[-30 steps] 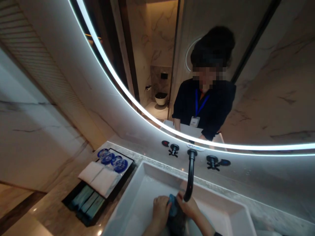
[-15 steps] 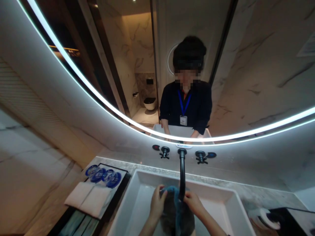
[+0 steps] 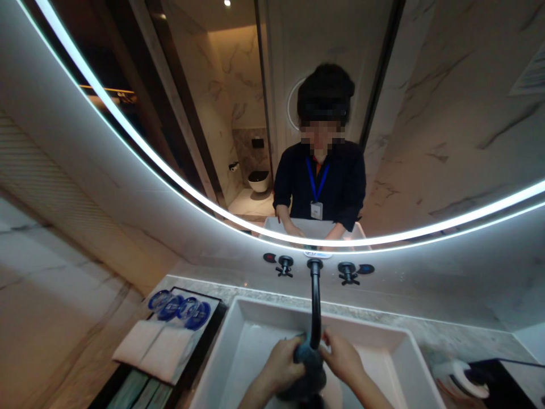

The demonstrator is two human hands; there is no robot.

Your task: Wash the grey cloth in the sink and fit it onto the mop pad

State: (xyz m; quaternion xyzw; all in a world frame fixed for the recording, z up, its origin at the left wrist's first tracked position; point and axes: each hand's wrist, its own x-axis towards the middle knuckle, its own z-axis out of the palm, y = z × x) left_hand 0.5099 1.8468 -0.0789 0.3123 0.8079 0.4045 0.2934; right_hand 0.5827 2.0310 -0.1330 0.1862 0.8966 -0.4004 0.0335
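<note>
A dark grey cloth with blue edging is bunched up over the white sink, beneath the end of the black faucet. My left hand is closed round its left side. On the right, my right hand pinches its upper edge beside the spout; the fingertips are partly hidden behind the spout and cloth. The lower part of the cloth hangs into the basin. Whether water is running I cannot make out.
Two black cross-handle taps flank the spout on the wall. Left of the sink, a black tray bears white folded towels and several blue round packets. A white container stands right. The lit mirror hangs above.
The cloth went from spread between both hands to a tighter bunch. My left hand moved right and closed over it, its back now turned up; my right hand shifted slightly.
</note>
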